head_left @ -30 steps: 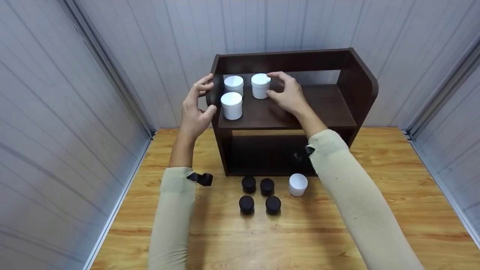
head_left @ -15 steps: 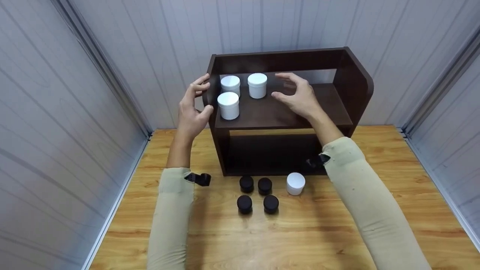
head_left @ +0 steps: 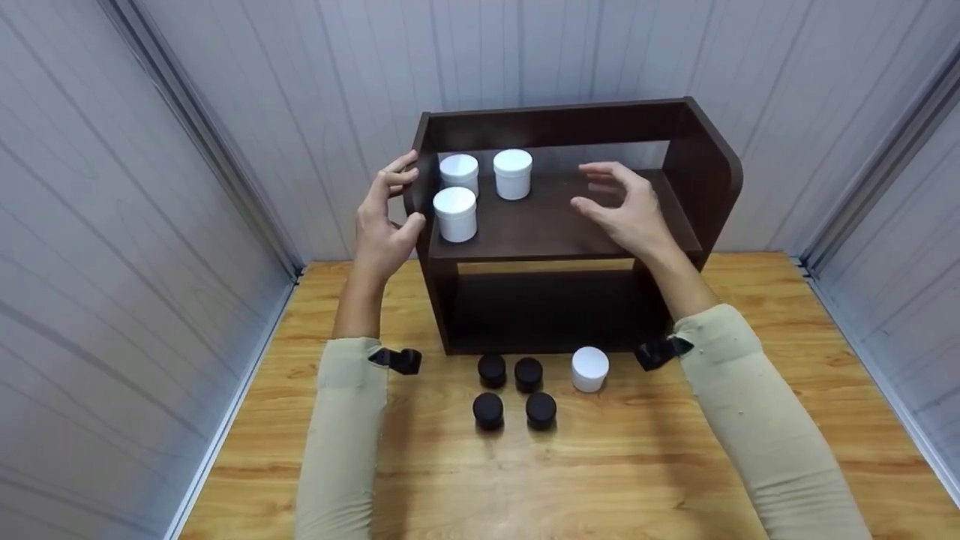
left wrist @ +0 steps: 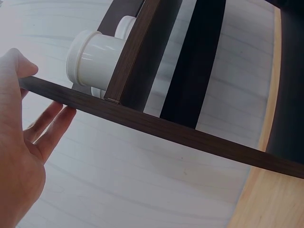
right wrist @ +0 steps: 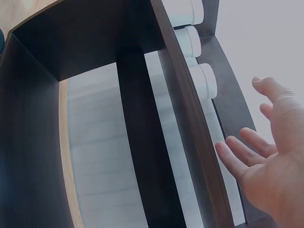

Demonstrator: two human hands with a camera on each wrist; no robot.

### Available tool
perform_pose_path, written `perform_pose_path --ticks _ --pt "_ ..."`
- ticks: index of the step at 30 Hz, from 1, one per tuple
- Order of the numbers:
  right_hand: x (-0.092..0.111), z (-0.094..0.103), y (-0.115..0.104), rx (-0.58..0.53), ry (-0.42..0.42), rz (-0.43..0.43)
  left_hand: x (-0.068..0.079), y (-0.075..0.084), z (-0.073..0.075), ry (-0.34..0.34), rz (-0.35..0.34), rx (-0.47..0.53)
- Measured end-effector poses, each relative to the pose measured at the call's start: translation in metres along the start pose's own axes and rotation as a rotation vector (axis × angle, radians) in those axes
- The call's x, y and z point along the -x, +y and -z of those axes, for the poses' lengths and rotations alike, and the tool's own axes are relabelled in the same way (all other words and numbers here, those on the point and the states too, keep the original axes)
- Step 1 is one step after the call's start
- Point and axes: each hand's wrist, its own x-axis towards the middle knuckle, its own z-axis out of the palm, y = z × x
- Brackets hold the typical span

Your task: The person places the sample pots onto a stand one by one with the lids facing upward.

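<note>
A dark brown shelf unit [head_left: 660, 217] stands on the wooden table. Three white jars sit at the left of its upper shelf: one at the back left [head_left: 459, 171], one beside it [head_left: 513, 172], one in front [head_left: 455, 213]. My left hand [head_left: 405, 196] grips the shelf's left side panel [left wrist: 142, 124], with the thumb [left wrist: 19, 66] on one side and the fingers [left wrist: 50, 121] on the other. My right hand [head_left: 600, 187] hovers over the middle of the upper shelf with its fingers [right wrist: 240, 154] spread, holding nothing, well right of the jars [right wrist: 205, 80].
Several black jars [head_left: 528, 373] and one white jar [head_left: 590, 368] stand on the table [head_left: 480, 480] in front of the shelf's lower opening. Grey panel walls close in on the left, right and behind.
My right hand has let go of the back middle white jar and drawn away to the right. The left hand has stayed on the side panel.
</note>
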Motion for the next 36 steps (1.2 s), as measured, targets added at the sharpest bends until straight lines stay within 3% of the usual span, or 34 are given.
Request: perform_pose_path --ticks 17,36 --pt "0.037 0.027 -0.002 -0.024 0.065 0.048 -0.001 -0.001 -0.001 0.002 -0.012 -0.001" --pt "0.085 0.046 0.010 -0.052 0.024 0.036 0.000 -0.001 -0.001 0.005 -0.017 0.000"
